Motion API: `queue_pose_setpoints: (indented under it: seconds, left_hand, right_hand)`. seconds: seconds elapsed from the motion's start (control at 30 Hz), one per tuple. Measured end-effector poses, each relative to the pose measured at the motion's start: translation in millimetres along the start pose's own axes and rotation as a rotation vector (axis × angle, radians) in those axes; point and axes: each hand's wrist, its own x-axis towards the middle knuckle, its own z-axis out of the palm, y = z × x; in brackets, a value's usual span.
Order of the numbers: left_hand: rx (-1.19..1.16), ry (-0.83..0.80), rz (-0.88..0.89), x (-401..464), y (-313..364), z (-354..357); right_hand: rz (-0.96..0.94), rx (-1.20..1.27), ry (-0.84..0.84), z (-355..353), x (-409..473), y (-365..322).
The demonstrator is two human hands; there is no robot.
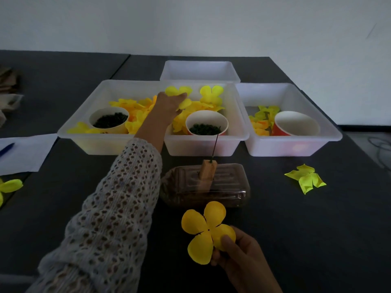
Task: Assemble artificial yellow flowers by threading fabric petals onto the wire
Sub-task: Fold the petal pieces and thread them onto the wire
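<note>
Your dark table (306,218) carries four white trays: a wide left tray (84,132), a middle tray (237,132), a right tray (330,134) and a far tray (200,69) behind the middle one. The left tray holds a heap of yellow petals (131,106) and a paper cup (109,120) of dark green bits; the middle tray holds more yellow petals (211,96) and a second cup (207,124) of the same bits; the right tray holds a few petals beside a red cup (296,125). In front of the middle tray sits a clear plastic box (228,187) with a wooden block (208,170) on top, and the thin dark wire (215,142) stands upright out of that block. Your left arm, in a knitted sleeve (110,212), reaches across into the middle tray, where your left hand (169,103) rests on the petals with its fingers curled round one. Near you, your right hand (239,256) pinches a four-lobed yellow petal piece (203,231) by one lobe, thumb on top, well short of the wire. A loose pale petal piece (306,178) lies on the table to the right, and white paper (23,153) with a blue pen (6,149) at the left edge.
</note>
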Motion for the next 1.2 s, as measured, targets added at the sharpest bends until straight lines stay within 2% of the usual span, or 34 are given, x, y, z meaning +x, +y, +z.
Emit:
queue_pose_setpoints:
  seconds: [0.07,0.13,0.2,0.3,0.37,0.47,0.57,0.73,0.83,0.93,1.1,1.2]
  left_hand:
    - [-0.115,0.002,-0.017,-4.0,1.3,-6.9]
    - [-0.104,0.033,0.020,-3.7,-4.3,-5.3]
    - [-0.241,0.021,-0.047,-4.2,-1.7,-5.6]
    - [-0.387,-0.137,-0.068,-11.1,10.8,-3.2]
    - [-0.429,-0.033,-0.090,-9.6,13.1,-4.4]
    - [-0.584,-0.045,-0.065,-14.3,18.2,-4.6]
    - [-0.636,0.000,-0.122,-12.5,20.2,-2.3]
    - [-0.552,0.015,-0.141,-2.4,17.2,4.5]
    - [-0.484,-0.055,-0.173,5.3,20.9,6.8]
    - [-0.202,0.014,-0.041,14.4,24.9,6.9]
    - [-0.044,0.155,0.215,5.4,28.9,-7.9]
    - [-0.090,0.154,0.313,-24.8,37.5,-22.3]
  right_hand:
    - [0.004,-0.007,0.001,-1.2,0.9,0.4]
    - [-0.008,-0.012,-0.007,-2.5,1.7,1.5]
    - [-0.024,-0.007,-0.013,-3.8,2.8,3.0]
    - [-0.028,0.016,-0.012,-4.6,3.9,4.2]
    - [-0.028,0.019,-0.015,-4.5,4.0,3.5]
    - [-0.017,0.024,-0.021,-7.3,5.3,4.5]
    - [-0.002,0.017,-0.038,-8.9,7.1,4.7]
    - [0.006,0.020,-0.072,-10.5,9.2,4.2]
    - [-0.002,0.050,-0.067,-8.8,10.0,3.6]
    - [-0.004,0.090,-0.078,-7.9,9.0,3.2]
    - [-0.028,0.019,-0.069,-8.8,5.2,4.9]
    - [-0.055,-0.024,-0.056,-9.5,3.0,6.9]
